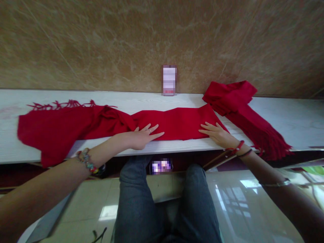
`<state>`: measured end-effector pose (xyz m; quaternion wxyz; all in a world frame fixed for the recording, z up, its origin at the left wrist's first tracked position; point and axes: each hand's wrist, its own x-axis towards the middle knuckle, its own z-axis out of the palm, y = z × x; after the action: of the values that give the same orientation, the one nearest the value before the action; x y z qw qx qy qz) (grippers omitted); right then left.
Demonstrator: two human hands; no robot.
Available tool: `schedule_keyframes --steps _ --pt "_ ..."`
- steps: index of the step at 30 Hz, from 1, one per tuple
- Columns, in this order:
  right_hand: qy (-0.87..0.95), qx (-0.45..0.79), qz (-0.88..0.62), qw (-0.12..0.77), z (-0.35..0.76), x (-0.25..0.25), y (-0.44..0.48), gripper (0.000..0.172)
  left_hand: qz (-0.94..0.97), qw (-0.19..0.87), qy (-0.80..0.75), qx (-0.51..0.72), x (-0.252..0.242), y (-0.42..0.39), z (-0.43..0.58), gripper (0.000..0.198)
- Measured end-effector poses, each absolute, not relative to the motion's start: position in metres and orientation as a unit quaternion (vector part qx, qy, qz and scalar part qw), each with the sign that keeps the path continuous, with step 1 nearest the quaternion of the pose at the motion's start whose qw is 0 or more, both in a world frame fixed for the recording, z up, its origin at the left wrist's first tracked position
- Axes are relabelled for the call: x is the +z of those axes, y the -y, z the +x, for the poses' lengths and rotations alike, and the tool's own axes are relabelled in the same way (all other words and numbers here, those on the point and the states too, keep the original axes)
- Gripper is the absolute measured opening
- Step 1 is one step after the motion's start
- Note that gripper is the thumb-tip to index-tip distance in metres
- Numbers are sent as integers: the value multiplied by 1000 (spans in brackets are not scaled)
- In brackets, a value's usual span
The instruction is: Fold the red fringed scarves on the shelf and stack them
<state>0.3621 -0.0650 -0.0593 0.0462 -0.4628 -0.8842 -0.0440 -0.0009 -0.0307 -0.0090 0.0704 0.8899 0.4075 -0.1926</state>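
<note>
A long red scarf (76,123) with fringe at its left end lies stretched along a narrow white table (291,118). My left hand (144,135) rests flat on its middle, fingers spread and pointing right. My right hand (216,132) lies flat on the scarf's right end, fingers pointing left. A second red scarf (238,104), folded, sits at the right, its fringed end hanging over the table's front edge. Neither hand grips anything.
A marbled brown wall (101,40) rises right behind the table. A small upright card (169,80) stands against it at the middle. My knees in grey trousers (164,202) are under the table's front edge, above a glossy tiled floor (240,202).
</note>
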Motion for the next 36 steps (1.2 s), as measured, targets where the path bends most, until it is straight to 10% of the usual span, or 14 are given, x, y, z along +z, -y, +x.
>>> schedule_keyframes --steps 9,36 --pt "879 -36 -472 55 354 -59 63 47 912 80 -402 -24 4 -1 86 51" --pt "796 -138 -586 66 331 -66 -41 47 869 110 -482 32 -47 -34 118 78"
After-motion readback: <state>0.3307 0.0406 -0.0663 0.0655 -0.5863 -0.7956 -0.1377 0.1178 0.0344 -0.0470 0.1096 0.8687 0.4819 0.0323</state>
